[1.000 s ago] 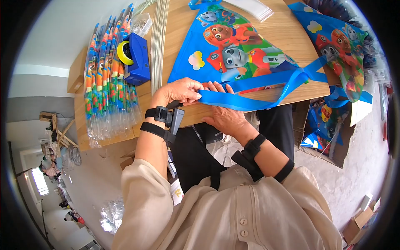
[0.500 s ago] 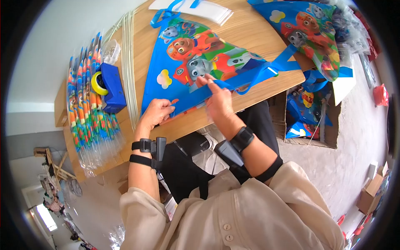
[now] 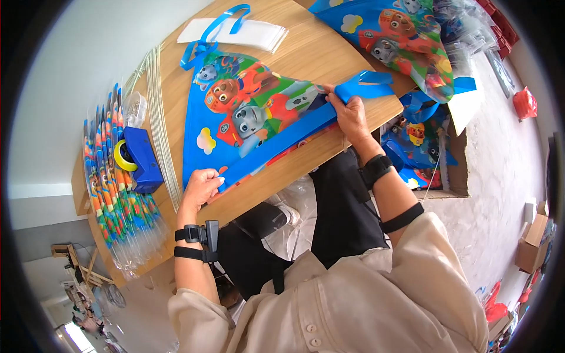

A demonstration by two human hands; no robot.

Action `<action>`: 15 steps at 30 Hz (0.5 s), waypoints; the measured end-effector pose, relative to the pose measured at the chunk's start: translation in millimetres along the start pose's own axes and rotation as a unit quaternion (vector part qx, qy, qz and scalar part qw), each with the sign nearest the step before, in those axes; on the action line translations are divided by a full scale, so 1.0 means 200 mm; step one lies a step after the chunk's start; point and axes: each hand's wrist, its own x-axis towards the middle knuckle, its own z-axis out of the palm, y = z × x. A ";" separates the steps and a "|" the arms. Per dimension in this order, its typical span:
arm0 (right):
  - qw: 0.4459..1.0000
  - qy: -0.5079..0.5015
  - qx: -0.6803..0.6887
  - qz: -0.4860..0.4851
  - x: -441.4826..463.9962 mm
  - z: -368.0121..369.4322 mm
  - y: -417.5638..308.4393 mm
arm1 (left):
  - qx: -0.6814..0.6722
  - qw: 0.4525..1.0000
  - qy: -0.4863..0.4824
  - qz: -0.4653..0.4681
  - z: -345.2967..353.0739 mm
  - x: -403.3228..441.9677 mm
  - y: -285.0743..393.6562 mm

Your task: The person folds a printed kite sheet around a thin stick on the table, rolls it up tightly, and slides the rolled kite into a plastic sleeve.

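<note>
A blue kite (image 3: 197,123) printed with cartoon dogs lies flat on the wooden table, near its front edge. Along the kite's near side runs a wide blue ribbon (image 3: 266,148), stretched between both hands. My left hand (image 3: 202,187) is closed, pinching the ribbon's end at the near left corner. At the right end of that side, my right hand (image 3: 352,120) has thumb and fingers closed on the ribbon and rests against the kite's edge. Loose blue ribbon (image 3: 365,87) is bunched just beyond it. Another blue ribbon loop (image 3: 203,50) lies at the kite's far tip.
Thin pale rods (image 3: 158,129) lie left of the kite, beside a blue tape dispenser (image 3: 143,160) and several bagged rolled kites (image 3: 109,182). White sheets (image 3: 250,34) lie behind. At right are a second kite (image 3: 391,38) and an open cardboard box (image 3: 459,167) holding more printed material.
My right hand has slid right along the kite's near side, and the ribbon is now straight and flat there. My left hand stays at the corner. The whole view has shifted slightly.
</note>
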 end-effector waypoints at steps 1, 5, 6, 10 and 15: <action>1.000 0.017 -0.022 -0.011 -0.01 0.01 0.02 | -0.004 1.000 0.004 -0.006 0.00 0.00 -0.01; 0.996 -0.004 -0.059 -0.060 -0.01 0.00 0.02 | -0.025 0.999 0.026 0.030 0.05 -0.03 -0.03; 0.997 0.000 -0.057 -0.060 -0.02 0.00 0.02 | -0.072 0.992 0.097 0.047 0.07 -0.05 -0.01; 0.997 0.007 -0.052 -0.064 -0.02 0.01 0.01 | 0.004 0.925 0.356 0.133 0.15 -0.05 0.05; 0.991 0.015 -0.093 -0.095 -0.04 0.02 0.01 | 0.045 0.922 0.246 0.297 0.50 0.11 0.62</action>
